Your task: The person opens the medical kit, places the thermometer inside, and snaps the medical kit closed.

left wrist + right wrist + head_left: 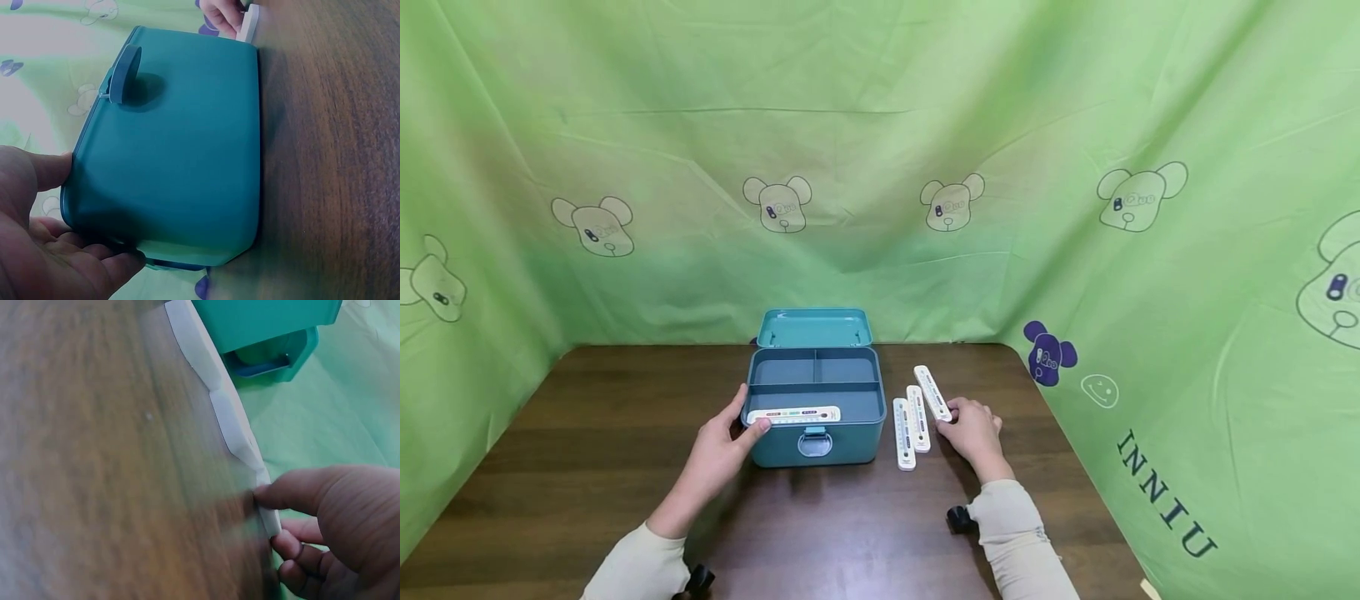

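Observation:
A teal storage box [812,446] stands with its lid [814,328] raised at the back and a divided tray inside. One white thermometer [793,415] lies along the front of that tray. My left hand [721,450] holds the box's front left corner, its thumb on the rim and its fingers along the side [69,250]. To the right of the box, two thermometers [904,433] lie side by side on the table. My right hand [976,432] pinches the near end of a third one [931,392], thumb on one edge and fingers on the other [270,512].
The brown wooden table [587,442] runs back to a green curtain [865,142] printed with bear heads. The curtain also closes off both sides. A front latch [815,443] sticks out from the box.

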The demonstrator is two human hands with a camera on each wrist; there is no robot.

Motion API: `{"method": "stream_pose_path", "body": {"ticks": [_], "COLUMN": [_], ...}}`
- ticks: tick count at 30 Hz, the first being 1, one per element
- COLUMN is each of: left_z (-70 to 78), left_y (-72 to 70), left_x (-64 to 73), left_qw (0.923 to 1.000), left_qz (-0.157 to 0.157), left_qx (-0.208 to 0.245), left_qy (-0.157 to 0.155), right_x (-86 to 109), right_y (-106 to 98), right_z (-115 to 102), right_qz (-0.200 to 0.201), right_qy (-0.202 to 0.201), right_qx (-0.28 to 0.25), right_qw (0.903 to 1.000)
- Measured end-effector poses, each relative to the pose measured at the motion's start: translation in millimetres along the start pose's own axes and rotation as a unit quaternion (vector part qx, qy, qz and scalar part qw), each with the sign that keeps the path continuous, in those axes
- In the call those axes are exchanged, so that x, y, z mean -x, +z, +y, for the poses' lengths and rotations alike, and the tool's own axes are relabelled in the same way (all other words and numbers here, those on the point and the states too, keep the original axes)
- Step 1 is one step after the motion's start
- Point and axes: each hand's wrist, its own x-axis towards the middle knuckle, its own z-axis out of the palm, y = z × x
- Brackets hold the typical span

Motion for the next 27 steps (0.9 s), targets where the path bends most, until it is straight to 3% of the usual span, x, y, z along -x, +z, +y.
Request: {"method": "stream_pose_path", "body": {"ticks": [10,27], "left_z": [0.4,1.0], "left_y": [-1.4,-1.7], "left_x": [1.0,-0.2], "left_qw": [1.0000,1.0000], "left_qz": [0.001,-0.004], "left_qx": [-0.008,-0.002], "left_qy": [0.005,0.000], "right_x": [2.0,-2.6], "right_y": [-0.7,-16.8], "right_z": [-3.0,8.4], "right_qz": [0.022,0.068], "right_qy": [0.043,0.092], "right_qx": [0.011,-0.044], "right_qw": [0.9988,0.9924]}}
